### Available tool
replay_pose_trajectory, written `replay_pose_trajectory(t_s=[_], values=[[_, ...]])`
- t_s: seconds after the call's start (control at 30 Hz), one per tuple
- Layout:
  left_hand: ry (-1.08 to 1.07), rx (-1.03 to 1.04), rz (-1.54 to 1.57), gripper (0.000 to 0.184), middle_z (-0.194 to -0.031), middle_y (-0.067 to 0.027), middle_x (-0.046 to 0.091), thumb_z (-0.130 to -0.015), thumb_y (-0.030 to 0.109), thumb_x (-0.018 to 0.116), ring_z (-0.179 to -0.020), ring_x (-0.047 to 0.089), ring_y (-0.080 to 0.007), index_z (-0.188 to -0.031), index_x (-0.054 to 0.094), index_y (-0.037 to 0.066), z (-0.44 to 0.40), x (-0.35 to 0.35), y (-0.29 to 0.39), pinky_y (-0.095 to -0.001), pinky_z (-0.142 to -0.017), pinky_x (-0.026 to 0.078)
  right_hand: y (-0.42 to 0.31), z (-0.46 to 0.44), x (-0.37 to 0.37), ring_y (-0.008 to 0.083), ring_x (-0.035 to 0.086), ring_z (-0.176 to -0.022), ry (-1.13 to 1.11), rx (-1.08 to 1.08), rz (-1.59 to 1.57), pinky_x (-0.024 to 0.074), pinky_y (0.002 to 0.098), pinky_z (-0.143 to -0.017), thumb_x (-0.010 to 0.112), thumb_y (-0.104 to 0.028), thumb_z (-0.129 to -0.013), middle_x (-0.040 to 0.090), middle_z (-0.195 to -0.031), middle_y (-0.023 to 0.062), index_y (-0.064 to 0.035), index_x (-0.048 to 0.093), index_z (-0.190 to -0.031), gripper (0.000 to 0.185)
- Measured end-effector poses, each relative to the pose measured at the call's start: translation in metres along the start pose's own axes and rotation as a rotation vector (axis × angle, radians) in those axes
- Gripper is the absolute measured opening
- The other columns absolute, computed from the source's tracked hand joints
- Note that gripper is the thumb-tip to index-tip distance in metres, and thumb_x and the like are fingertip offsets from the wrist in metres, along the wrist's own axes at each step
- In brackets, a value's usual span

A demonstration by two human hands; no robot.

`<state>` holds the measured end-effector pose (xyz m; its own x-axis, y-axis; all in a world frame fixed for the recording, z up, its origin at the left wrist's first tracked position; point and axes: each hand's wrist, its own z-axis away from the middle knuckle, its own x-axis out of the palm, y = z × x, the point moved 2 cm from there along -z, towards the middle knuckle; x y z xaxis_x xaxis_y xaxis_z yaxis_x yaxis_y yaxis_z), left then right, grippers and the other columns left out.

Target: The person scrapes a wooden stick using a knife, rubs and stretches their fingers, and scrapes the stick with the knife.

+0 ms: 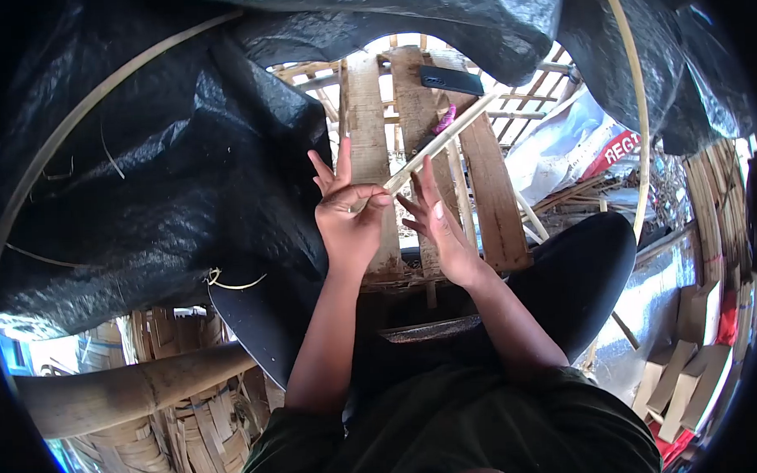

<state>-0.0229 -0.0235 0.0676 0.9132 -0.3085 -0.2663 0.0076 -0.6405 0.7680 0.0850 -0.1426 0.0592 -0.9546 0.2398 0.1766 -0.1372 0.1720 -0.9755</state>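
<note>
A pale, thin bamboo strip (462, 123) slants up to the right in front of me. My left hand (350, 208) pinches its lower end between thumb and forefinger, with the other fingers raised and spread. Close under the strip, my right hand (446, 226) is held with its fingers stretched and apart; whether a fingertip touches the strip I cannot tell. Beneath both hands lie rough wooden planks (498, 191). A dark phone (450, 80) rests at their far end, and a small pink item (446, 117) is partly behind the strip.
Black plastic sheeting (144, 195) hangs at left and above, with a curved bamboo strip (82, 109) across it. A thick bamboo pole (142, 391) crosses lower left near woven bamboo (210, 434). Cut wooden blocks (680, 384) and a white-and-red sack (571, 142) are at right.
</note>
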Motion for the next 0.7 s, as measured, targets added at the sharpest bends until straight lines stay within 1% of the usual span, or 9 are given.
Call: replay_pose_trajectory(t_s=[0.1, 0.13, 0.17, 0.23, 0.27, 0.37, 0.43, 0.63, 0.7], values=[[-0.292, -0.019, 0.201, 0.014, -0.146, -0.0215, 0.047, -0.078, -0.011, 0.068, -0.15, 0.018, -0.0311, -0.074, 0.069, 0.002, 0.007, 0.01, 0.006, -0.0416, -0.117, 0.022, 0.001, -0.002, -0.001, 0.0362, 0.014, -0.149, -0.001, -0.148, -0.009, 0.0168, 0.0425, -0.119, 0.023, -0.065, -0.099, -0.008, -0.163, 0.0195, -0.0043, -0.015, -0.154, 0.09], [-0.404, -0.308, 0.521, 0.018, -0.145, -0.0226, 0.048, -0.081, -0.016, 0.06, -0.149, 0.022, -0.0282, -0.074, 0.067, -0.001, 0.013, 0.019, 0.016, -0.0374, -0.116, 0.025, -0.003, -0.002, -0.002, 0.0352, 0.017, -0.149, 0.028, -0.189, 0.039, 0.0165, 0.04, -0.119, 0.02, -0.062, -0.101, -0.004, -0.163, 0.0195, -0.0041, -0.013, -0.154, 0.085], [-0.488, -0.289, 0.66, 0.021, -0.154, -0.0203, 0.037, -0.098, 0.017, 0.06, -0.146, 0.03, -0.025, -0.107, 0.068, 0.0, 0.024, 0.027, 0.013, -0.0407, -0.119, 0.018, -0.005, -0.005, -0.007, 0.0352, 0.017, -0.149, 0.048, -0.193, 0.038, 0.0165, 0.04, -0.119, 0.02, -0.062, -0.101, -0.004, -0.163, 0.0195, -0.0041, -0.013, -0.154, 0.085], [-0.562, -0.233, 0.84, 0.062, -0.162, -0.0174, 0.016, -0.101, 0.042, 0.052, -0.15, 0.017, -0.0254, -0.145, 0.04, 0.001, 0.037, 0.048, 0.039, -0.0413, -0.121, 0.012, -0.008, -0.012, -0.024, 0.0328, 0.016, -0.149, 0.128, -0.201, 0.056, 0.0148, 0.0368, -0.12, 0.016, -0.057, -0.103, 0.008, -0.162, 0.0209, -0.0041, -0.008, -0.155, 0.078], [-0.645, -0.244, 0.852, 0.091, -0.164, -0.0147, 0.002, -0.097, 0.061, 0.042, -0.151, 0.003, -0.0259, -0.156, 0.005, 0.002, 0.042, 0.058, 0.053, -0.0415, -0.121, 0.006, 0.001, -0.018, -0.028, 0.0314, 0.015, -0.15, 0.238, -0.191, 0.025, 0.0129, 0.0353, -0.12, 0.014, -0.054, -0.105, 0.02, -0.159, 0.0231, -0.0044, -0.001, -0.156, 0.073], [-0.49, -0.571, 1.12, 0.077, -0.164, -0.0106, 0.006, -0.104, 0.054, 0.029, -0.151, 0.009, -0.0266, -0.157, 0.002, 0.006, 0.084, 0.068, 0.043, -0.0447, -0.121, 0.008, -0.013, -0.008, -0.019, 0.0326, 0.007, -0.151, 0.136, -0.108, 0.254, 0.0094, 0.0358, -0.121, 0.018, -0.05, -0.106, 0.013, -0.161, 0.0233, -0.0039, 0.006, -0.157, 0.069], [-0.434, -0.512, 0.947, 0.072, -0.164, -0.0108, 0.007, -0.105, 0.051, 0.024, -0.151, 0.012, -0.0277, -0.157, 0.002, 0.006, 0.072, 0.059, 0.065, -0.0454, -0.121, 0.012, 0.016, 0.004, 0.008, 0.0351, 0.001, -0.151, 0.184, -0.258, 0.157, 0.0063, 0.04, -0.121, 0.032, -0.052, -0.103, 0.009, -0.162, 0.0241, -0.0024, 0.008, -0.156, 0.076], [-0.223, -0.288, 0.929, 0.071, -0.164, -0.0135, 0.007, -0.106, 0.05, 0.022, -0.151, 0.009, -0.0293, -0.157, 0.001, 0.005, 0.03, 0.041, 0.06, -0.0436, -0.122, 0.01, -0.027, 0.003, 0.045, 0.0489, -0.005, -0.148, 0.116, -0.137, 0.555, 0.0064, 0.0662, -0.114, 0.031, -0.063, -0.098, -0.002, -0.162, 0.0259, -0.0052, 0.009, -0.157, 0.086], [-0.244, -0.289, 0.985, 0.071, -0.164, -0.0144, 0.007, -0.106, 0.05, 0.021, -0.151, 0.009, -0.0298, -0.156, 0.001, 0.004, 0.037, 0.05, 0.071, -0.0431, -0.122, 0.01, -0.031, -0.033, 0.027, 0.0466, -0.001, -0.148, 0.269, -0.049, 0.475, 0.0083, 0.0607, -0.117, 0.028, -0.07, -0.095, 0.004, -0.161, 0.028, -0.0048, 0.008, -0.157, 0.092]])
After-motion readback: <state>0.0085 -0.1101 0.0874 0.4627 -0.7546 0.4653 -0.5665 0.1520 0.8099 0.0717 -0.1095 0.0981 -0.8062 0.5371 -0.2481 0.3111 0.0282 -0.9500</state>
